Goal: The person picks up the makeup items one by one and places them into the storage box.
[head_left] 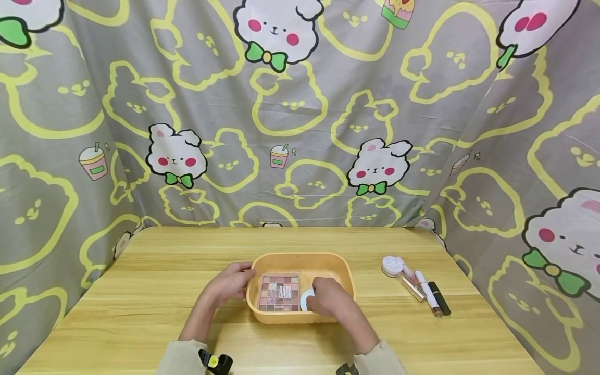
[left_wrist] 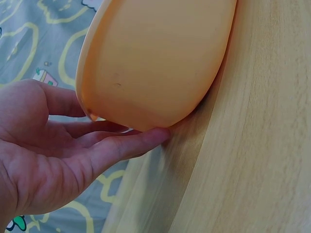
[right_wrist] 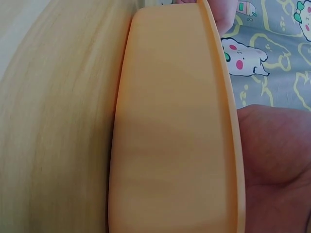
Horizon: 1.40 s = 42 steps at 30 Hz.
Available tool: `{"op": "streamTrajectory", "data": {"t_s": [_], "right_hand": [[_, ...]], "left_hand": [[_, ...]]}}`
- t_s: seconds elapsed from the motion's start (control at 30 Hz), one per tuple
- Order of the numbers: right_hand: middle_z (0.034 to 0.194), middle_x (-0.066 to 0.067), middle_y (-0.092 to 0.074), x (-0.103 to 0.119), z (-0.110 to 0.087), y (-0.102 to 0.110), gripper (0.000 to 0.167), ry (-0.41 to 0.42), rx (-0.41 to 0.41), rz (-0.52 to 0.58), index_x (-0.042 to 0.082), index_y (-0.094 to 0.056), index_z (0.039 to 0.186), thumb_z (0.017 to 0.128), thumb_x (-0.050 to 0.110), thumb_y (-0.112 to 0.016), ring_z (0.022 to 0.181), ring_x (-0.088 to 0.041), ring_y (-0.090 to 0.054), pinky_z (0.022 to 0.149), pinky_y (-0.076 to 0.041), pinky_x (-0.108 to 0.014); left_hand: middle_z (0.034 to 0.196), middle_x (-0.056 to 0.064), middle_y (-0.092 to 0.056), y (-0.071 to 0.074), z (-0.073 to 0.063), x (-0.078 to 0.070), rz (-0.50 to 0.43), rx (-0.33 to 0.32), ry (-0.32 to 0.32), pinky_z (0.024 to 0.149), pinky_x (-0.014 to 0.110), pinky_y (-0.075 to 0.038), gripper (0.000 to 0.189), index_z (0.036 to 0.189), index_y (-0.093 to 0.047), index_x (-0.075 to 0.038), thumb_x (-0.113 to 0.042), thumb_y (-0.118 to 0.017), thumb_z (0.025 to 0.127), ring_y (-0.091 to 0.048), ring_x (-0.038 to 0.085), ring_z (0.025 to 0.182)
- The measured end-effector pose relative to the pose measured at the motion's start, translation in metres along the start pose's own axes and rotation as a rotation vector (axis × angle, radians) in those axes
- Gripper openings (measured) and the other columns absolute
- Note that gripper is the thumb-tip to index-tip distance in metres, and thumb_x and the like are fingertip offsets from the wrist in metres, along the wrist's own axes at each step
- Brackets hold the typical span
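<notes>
A yellow-orange plastic basin stands on the table in the head view. At its left end my left hand grips the rim and end wall; in the left wrist view its fingers lie around the end of the basin. An eyeshadow palette with a clear lid marked "BACK" lies inside, on the left. Over the right half of the basin my right hand reaches in and pinches a round pale disc, partly hidden by the fingers. The right wrist view shows mostly the basin's near wall.
Right of the basin lie a round white compact, a gold-coloured tube, a white tube with a brown end and a black tube. A patterned curtain hangs behind the wooden table and at both sides.
</notes>
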State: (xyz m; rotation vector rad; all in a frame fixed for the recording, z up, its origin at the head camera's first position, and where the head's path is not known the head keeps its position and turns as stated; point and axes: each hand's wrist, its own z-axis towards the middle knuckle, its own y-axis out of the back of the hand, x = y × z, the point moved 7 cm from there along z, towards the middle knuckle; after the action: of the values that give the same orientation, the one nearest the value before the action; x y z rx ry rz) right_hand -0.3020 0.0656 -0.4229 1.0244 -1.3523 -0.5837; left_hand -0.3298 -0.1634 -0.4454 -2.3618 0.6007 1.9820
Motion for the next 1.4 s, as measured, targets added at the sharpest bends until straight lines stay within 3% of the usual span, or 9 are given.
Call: {"op": "streamTrajectory", "data": {"t_s": [0.23, 0.47, 0.87, 1.13, 1.4], "right_hand": [[0.078, -0.008, -0.056, 0.0017, -0.0014, 0.0004, 0.02, 0.002, 0.008, 0.006, -0.003, -0.063, 0.096, 0.085, 0.013, -0.067, 0.07, -0.022, -0.05, 0.059, -0.041, -0.033], [0.085, -0.01, -0.061, 0.0015, -0.0016, 0.0016, 0.028, -0.007, 0.023, 0.015, -0.005, -0.064, 0.104, 0.086, 0.015, -0.068, 0.073, -0.023, -0.052, 0.063, -0.045, -0.035], [0.089, -0.012, -0.065, 0.0004, 0.0022, 0.0014, 0.029, 0.022, 0.027, -0.012, -0.005, -0.064, 0.103, 0.091, 0.022, -0.068, 0.076, -0.022, -0.054, 0.07, -0.05, -0.039], [0.085, -0.01, -0.064, 0.002, 0.0037, 0.0015, 0.03, 0.016, 0.046, -0.008, -0.005, -0.064, 0.1, 0.092, 0.024, -0.069, 0.073, -0.021, -0.053, 0.066, -0.048, -0.037], [0.083, -0.01, -0.063, 0.0042, 0.0062, 0.002, 0.025, 0.02, 0.033, -0.076, -0.004, -0.066, 0.097, 0.091, 0.02, -0.069, 0.069, -0.02, -0.051, 0.062, -0.046, -0.034]], "left_hand": [[0.126, 0.025, -0.063, 0.0008, -0.0002, 0.0, 0.005, -0.001, -0.003, 0.074, 0.038, -0.06, 0.048, 0.149, -0.04, 0.01, -0.014, -0.041, 0.107, -0.067, 0.026, 0.103], [0.128, 0.024, -0.063, 0.0002, -0.0008, -0.0003, 0.004, 0.0, 0.002, 0.076, 0.039, -0.061, 0.047, 0.148, -0.041, 0.009, -0.014, -0.041, 0.107, -0.066, 0.028, 0.107], [0.129, 0.025, -0.062, 0.0008, -0.0009, -0.0015, 0.001, -0.008, 0.009, 0.078, 0.041, -0.061, 0.048, 0.148, -0.04, 0.01, -0.015, -0.042, 0.107, -0.066, 0.029, 0.109], [0.129, 0.026, -0.062, 0.0008, -0.0013, -0.002, -0.004, -0.022, 0.008, 0.078, 0.041, -0.061, 0.047, 0.148, -0.041, 0.01, -0.015, -0.042, 0.107, -0.065, 0.03, 0.11], [0.128, 0.025, -0.063, 0.0007, -0.0018, -0.0031, 0.0, -0.026, -0.006, 0.079, 0.042, -0.061, 0.046, 0.146, -0.043, 0.01, -0.014, -0.042, 0.106, -0.066, 0.031, 0.111]]}}
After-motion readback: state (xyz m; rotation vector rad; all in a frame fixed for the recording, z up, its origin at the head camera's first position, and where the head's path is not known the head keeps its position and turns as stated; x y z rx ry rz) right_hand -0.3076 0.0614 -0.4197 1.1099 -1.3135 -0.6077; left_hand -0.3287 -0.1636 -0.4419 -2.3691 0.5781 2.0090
